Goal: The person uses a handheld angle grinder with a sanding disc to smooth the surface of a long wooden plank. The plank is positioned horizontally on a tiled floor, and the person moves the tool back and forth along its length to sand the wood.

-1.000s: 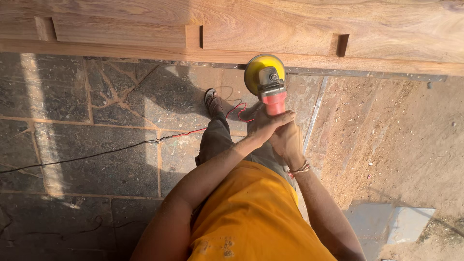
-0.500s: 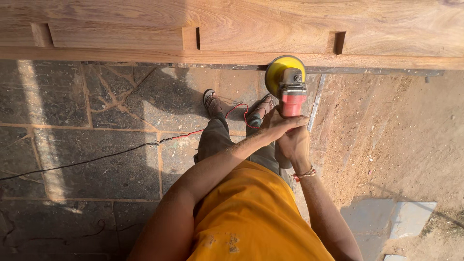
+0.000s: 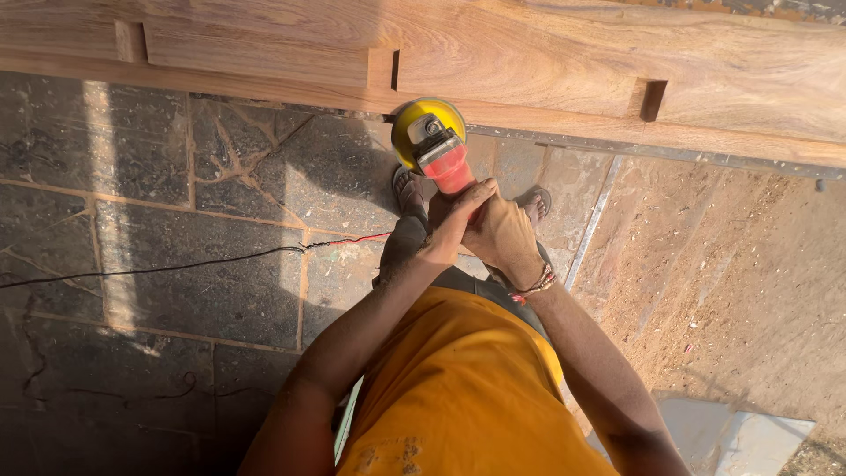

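The grinder (image 3: pixel 438 152) shows only its yellow guard and the front of its red body; the rear of the body is covered by the left hand (image 3: pixel 456 220) and right hand (image 3: pixel 504 236), and the disc under the guard cannot be seen. The beam (image 3: pixel 529 62) runs out of frame at the left, top and right edges, and the cable (image 3: pixel 176 264) leaves at the left edge. The feet (image 3: pixel 414 189) are mostly hidden behind the hands and grinder.

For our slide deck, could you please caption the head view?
Both hands, left hand and right hand, grip a red sander against a wooden beam.
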